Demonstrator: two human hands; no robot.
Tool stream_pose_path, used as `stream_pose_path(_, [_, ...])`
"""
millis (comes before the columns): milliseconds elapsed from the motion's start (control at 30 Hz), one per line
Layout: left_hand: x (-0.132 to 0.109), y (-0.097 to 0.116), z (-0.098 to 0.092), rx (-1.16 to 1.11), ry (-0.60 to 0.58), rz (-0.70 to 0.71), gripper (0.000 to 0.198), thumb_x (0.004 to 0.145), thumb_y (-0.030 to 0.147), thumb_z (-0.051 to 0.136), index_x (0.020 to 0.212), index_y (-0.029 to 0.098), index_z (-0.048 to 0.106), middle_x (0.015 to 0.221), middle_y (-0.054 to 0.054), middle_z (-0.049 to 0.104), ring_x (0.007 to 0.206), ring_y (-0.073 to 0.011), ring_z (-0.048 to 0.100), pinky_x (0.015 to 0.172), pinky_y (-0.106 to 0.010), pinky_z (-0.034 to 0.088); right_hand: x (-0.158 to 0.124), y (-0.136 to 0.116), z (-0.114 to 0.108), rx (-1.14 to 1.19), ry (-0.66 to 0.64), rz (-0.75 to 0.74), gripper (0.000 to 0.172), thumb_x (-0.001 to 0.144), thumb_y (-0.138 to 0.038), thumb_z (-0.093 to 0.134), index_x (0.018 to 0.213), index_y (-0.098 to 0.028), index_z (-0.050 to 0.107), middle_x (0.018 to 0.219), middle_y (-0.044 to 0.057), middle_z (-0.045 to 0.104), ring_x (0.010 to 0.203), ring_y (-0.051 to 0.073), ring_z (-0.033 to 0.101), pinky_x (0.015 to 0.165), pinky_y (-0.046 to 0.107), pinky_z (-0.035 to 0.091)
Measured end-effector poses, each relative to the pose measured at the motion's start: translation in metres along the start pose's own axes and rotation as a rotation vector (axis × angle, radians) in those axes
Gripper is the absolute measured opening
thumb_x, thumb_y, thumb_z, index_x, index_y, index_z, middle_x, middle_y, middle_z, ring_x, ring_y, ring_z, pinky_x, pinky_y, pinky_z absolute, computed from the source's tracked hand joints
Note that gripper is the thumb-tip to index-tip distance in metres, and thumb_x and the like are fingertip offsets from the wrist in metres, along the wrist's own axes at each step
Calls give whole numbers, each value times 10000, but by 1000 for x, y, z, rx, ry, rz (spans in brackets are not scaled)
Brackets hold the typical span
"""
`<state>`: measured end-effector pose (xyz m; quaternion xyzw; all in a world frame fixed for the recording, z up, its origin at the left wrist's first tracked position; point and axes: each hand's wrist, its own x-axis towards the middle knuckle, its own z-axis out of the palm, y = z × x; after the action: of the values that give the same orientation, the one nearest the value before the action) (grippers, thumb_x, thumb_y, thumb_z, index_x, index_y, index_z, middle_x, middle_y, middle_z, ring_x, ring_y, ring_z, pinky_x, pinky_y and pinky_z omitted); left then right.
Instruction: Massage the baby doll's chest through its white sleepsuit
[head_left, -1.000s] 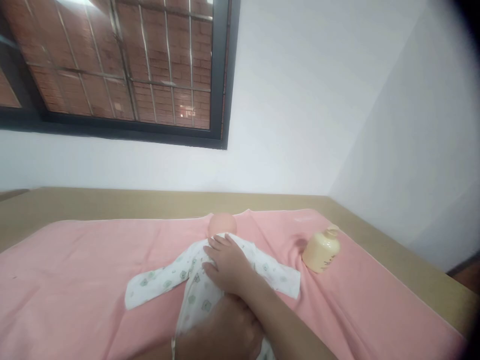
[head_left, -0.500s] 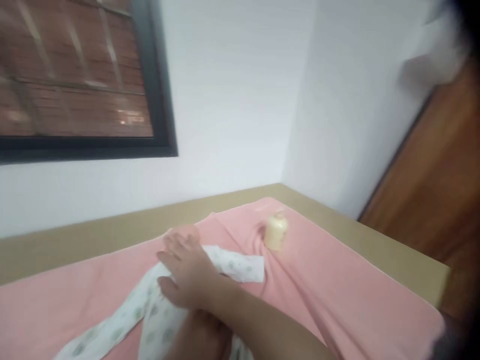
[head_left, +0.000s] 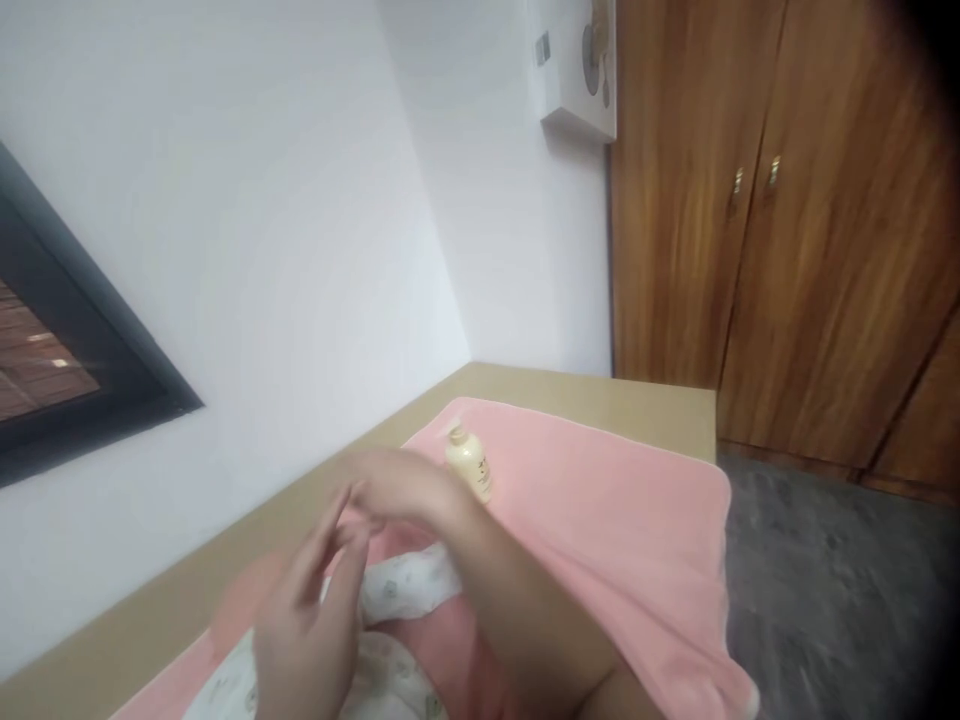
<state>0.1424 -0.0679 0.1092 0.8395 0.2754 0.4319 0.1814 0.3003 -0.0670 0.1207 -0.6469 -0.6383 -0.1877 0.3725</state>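
Observation:
Above a white baby garment with small printed motifs [head_left: 409, 585], my two hands meet with fingers touching. My left hand [head_left: 307, 620] points upward, fingers stretched out and thumb apart. From the right, my right hand [head_left: 397, 485] bends over at the wrist, its fingers extended against the left fingertips and somewhat blurred. Neither hand shows anything held. Just beyond the right wrist, a pale yellow pump bottle [head_left: 469, 465] stands on the pink blanket [head_left: 585, 490]. A rounded salmon-pink shape [head_left: 244, 600], partly hidden, lies behind my left hand at the garment's upper end.
Under the blanket is a tan surface [head_left: 600, 395] running along white walls. A dark-framed window [head_left: 135, 370] is at the left. Brown wooden wardrobe doors [head_left: 675, 230] rise at the right, beside a white wall-mounted box [head_left: 574, 85]. Grey floor [head_left: 817, 560] lies beyond the blanket's right edge.
The view has swung right, bringing the wardrobe and floor into sight. My hands, earlier laid one over the other and crossed, now meet at the fingers, with the left hand raised.

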Motion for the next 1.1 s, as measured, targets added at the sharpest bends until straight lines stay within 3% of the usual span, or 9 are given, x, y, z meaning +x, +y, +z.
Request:
stream_pose_path(67, [27,24,25,-404,-98,-332,356,838,369,460,1066,159,636,988,-77,686,958,-232,636,876,-366,510,-4,40,-25,107,-29,207,420,911,-425,421,1247,-211,551,1217,57,603,1089,214,570,925,363,437])
stream_pose_path(133, [50,40,56,-748,-242,-636,349,834,335,456,1015,82,614,873,-124,670,826,-230,665,778,-368,547,-11,77,-45,178,31,413,483,924,-438,381,1297,-156,503,1313,110,521,1185,245,502,983,395,387])
stream_pose_path(233, [74,44,98,-1012,-396,-992,384,883,295,387,1117,17,508,949,-199,623,842,-243,664,727,-368,557,-20,116,-55,241,112,471,569,942,-520,266,1281,-139,519,1366,135,459,1309,263,355,1079,461,238])
stream_pose_path(333, [88,33,121,-1222,-394,-1229,445,934,321,286,1212,-4,407,1116,-260,549,987,-272,623,759,-383,550,-21,130,-42,316,158,501,651,943,-561,151,1363,-145,423,1465,118,309,1384,235,194,1114,489,118])
stream_pose_path(400, [94,24,127,-1256,-360,-1271,466,950,336,222,1238,8,383,1164,-267,525,1050,-282,595,760,-385,553,-16,130,-27,354,110,474,654,948,-550,97,1394,-160,373,1494,94,247,1396,201,149,1125,465,92])
stream_pose_path(600, [102,7,128,-1372,-304,-1334,477,946,334,203,1296,43,347,1162,-252,540,1091,-322,579,740,-452,570,-6,118,0,356,-287,436,688,918,-606,64,1436,-215,294,1491,83,257,1403,197,112,1112,485,4])
stream_pose_path(767, [100,6,122,-1481,-354,-1293,512,944,366,188,1260,27,407,1153,-280,546,1084,-347,582,727,-501,569,-7,114,-5,305,-343,516,724,900,-617,-2,1440,-230,283,1512,84,190,1409,193,43,1099,482,-41])
stream_pose_path(1000, [98,14,117,-1505,-378,-1264,490,940,321,218,1276,5,383,1162,-283,545,1057,-337,599,728,-510,567,-10,103,-14,134,-400,537,562,917,-579,235,1348,-285,445,1499,51,254,1395,261,115,1075,524,-59])
stream_pose_path(1100, [97,13,110,-1540,-380,-1246,496,934,354,239,1264,21,399,1162,-275,549,1051,-329,604,721,-499,572,-9,93,-22,120,-401,548,531,916,-545,298,1327,-259,475,1512,58,212,1400,294,30,1062,540,-89])
